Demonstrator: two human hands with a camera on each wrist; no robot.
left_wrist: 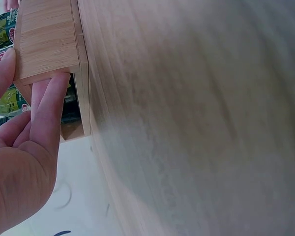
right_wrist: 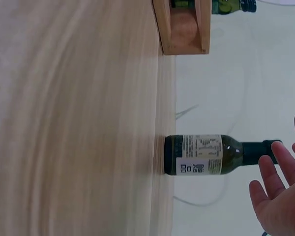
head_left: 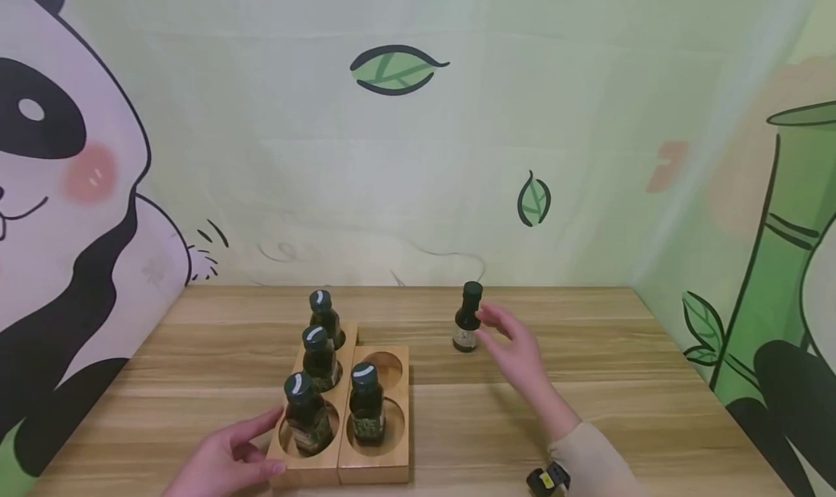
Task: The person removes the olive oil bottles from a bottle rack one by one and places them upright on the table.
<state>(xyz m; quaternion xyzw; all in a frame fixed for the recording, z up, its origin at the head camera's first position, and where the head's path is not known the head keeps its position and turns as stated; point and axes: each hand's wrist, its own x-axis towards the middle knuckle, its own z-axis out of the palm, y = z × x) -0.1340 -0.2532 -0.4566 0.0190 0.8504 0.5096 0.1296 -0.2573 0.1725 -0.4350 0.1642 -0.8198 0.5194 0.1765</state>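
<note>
My left hand (head_left: 225, 457) grips the front left corner of a two-column wooden bottle rack (head_left: 372, 475); the left wrist view shows its fingers (left_wrist: 49, 113) reaching into the rack's open side. Dark green capped bottles stand in the rack: one (head_left: 305, 417) at front left, two behind it in the same column, and one (head_left: 367, 410) in the front hole of the right column. Farther back, a lone bottle (head_left: 466, 326) stands upright on the table. My right hand (head_left: 519, 355) is beside its neck, fingers spread and loosely bent; whether they touch it I cannot tell.
The right column's back hole (head_left: 385, 366) holds no bottle. A small black object with a yellow mark (head_left: 547, 480) sits by the right sleeve. Behind the wooden table (head_left: 588, 337) hangs a printed cloth backdrop (head_left: 294, 120), with panda and bamboo pictures at the sides.
</note>
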